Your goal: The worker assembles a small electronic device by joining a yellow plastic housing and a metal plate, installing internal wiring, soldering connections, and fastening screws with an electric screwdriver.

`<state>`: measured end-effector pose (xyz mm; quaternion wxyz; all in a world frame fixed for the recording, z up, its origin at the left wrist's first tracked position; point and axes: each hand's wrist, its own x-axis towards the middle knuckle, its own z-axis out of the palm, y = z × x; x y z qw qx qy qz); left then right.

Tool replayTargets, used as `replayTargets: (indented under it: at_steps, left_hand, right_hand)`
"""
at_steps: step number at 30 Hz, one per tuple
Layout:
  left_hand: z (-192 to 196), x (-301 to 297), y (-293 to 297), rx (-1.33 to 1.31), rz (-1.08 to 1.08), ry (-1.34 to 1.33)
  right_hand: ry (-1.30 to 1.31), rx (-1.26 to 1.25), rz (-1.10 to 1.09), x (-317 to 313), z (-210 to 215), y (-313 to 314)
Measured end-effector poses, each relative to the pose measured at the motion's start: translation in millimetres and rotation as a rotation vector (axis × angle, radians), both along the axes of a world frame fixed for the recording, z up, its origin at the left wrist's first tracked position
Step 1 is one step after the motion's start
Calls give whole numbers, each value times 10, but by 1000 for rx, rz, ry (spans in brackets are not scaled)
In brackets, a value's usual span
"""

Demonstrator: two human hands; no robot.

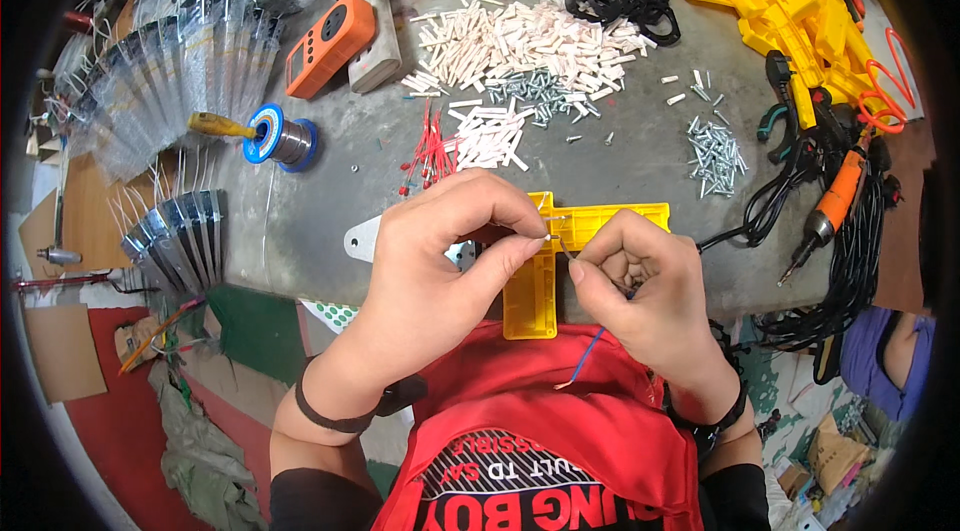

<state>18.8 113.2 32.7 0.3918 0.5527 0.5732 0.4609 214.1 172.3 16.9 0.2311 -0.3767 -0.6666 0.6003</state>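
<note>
My left hand point(440, 261) is closed in a pinch, with the tip of a small white piece showing between thumb and forefinger; its kind is too small to tell. Close beside it, my right hand point(645, 281) pinches the end of a thin dark wire point(564, 247), the other fingers curled in. A blue wire point(583, 359) with a bare end hangs below the right hand over the red apron point(560, 411). Under both hands lie yellow plastic housings point(530, 306), one pointing toward me and one to the right. A grey metal plate point(362, 240) is partly hidden behind my left hand.
White sleeves point(500, 41), screws point(716, 157) and red-wired parts point(432, 149) lie in piles. A solder spool point(284, 139) and orange meter point(332, 43) stand left. At right are an orange-handled soldering iron point(835, 199), black cables point(850, 276) and yellow housings point(780, 11).
</note>
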Motion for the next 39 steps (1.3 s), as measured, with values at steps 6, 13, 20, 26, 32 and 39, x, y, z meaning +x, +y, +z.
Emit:
replayTargets:
  at_steps: [6, 13, 20, 26, 32, 39]
  left_hand:
    - [-39, -31, -19, -87, -37, -283]
    - [4, -43, -31, 175, -159, 171]
    - [-104, 43, -45, 84, 58, -134]
    - [-79, -20, 35, -140, -21, -491]
    - [-134, -37, 82, -39, -8, -355]
    - [-168, 8, 51, -25, -6, -457]
  right_hand:
    - [98, -106, 98, 16, 11, 108]
    - [49, 3, 222, 82, 73, 144]
    - [93, -19, 100, 43, 46, 80]
    - [176, -62, 69, 41, -3, 122]
    - [154, -147, 93, 1, -2, 150]
    - [127, -96, 92, -36, -22, 103]
